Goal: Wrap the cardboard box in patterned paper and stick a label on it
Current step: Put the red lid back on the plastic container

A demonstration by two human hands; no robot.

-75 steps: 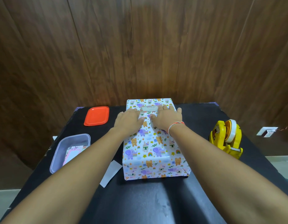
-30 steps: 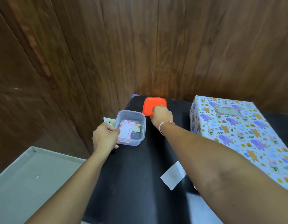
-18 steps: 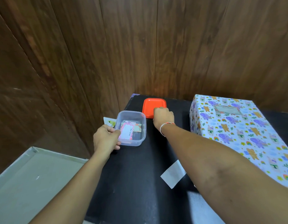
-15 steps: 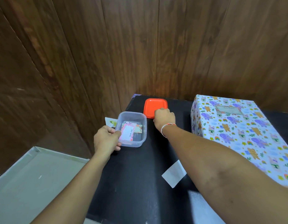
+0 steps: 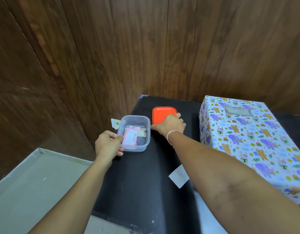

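The box wrapped in animal-patterned paper (image 5: 250, 139) lies at the right of the black table (image 5: 142, 173), with a label (image 5: 238, 111) stuck on its top near the far end. My left hand (image 5: 108, 144) grips the near left corner of a clear plastic container (image 5: 142, 120) that holds several label cards (image 5: 130, 137). My right hand (image 5: 171, 124) grips the near edge of the orange lid (image 5: 161, 114), thumb at the lid's near left corner; the fingers cover part of it.
A white backing strip (image 5: 178, 176) lies on the table beside my right forearm. A small card (image 5: 115, 123) sticks out behind the container at the table's left edge. Wooden wall panels stand close behind. Grey floor shows at lower left.
Both hands left the top of the wrapped box and the view turned left. The left hand took hold of the container, the right hand reached the orange lid and closed on its edge.
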